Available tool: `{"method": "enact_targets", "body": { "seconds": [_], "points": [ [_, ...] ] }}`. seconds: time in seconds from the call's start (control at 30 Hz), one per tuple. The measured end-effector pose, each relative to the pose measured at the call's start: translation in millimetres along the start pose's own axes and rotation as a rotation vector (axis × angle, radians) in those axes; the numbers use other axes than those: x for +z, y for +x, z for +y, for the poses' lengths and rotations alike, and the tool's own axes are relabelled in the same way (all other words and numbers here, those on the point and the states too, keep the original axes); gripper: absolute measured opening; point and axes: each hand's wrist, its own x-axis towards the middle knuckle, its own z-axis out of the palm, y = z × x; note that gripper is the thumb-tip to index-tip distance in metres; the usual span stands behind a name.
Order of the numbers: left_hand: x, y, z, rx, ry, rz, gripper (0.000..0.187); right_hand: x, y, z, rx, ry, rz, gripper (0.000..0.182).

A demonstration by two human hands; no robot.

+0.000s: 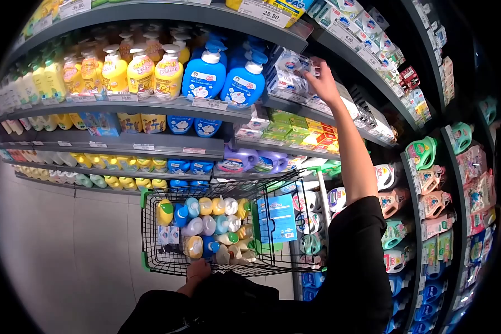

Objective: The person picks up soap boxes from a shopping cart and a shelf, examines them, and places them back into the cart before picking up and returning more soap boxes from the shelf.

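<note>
holding the right hand (324, 83) up at one o'clock, right by the white boxes (289, 62) on the shelf (278, 104). spreading the thumb away from the fingers, and seeming to be touching the right end of the boxes. not showing any box pinched in between. seeing the boxes at nine o'clock from the fingertips, sitting in a pile, and looking longest on a line from about nine to three o'clock, with a bit of a slant.

resting the left hand (199, 270) at seven o'clock, by the near rim of the cart (145, 260), well apart from the boxes. so, having the right hand much nearer. bending the left fingers in, but not being able to tell how tight.

seeing big blue bottles (204, 78) standing up just beside the boxes, at nine o'clock. seeing lots of bottles (207, 224) in the cart, with small white-and-blue boxes (163, 235) at eleven o'clock from the left hand.
</note>
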Motion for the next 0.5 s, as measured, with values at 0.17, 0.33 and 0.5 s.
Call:
{"method": "enact_targets", "body": {
  "seconds": [0.17,0.33,0.5],
  "points": [
    [6.2,1.6,-4.4,0.007,-0.016,0.018,0.034,21.2,40.1,25.7,-0.004,-0.463,-0.019,0.072],
    [-6.8,-4.6,-1.8,0.043,-0.048,-0.048,0.030,27.8,23.9,19.1,-0.033,-0.578,-0.011,0.068],
    [-4.4,0.6,-4.3,0.033,-0.078,-0.099,0.028,23.5,15.6,10.1,-0.137,-0.595,0.088,0.063]
  ]
}}
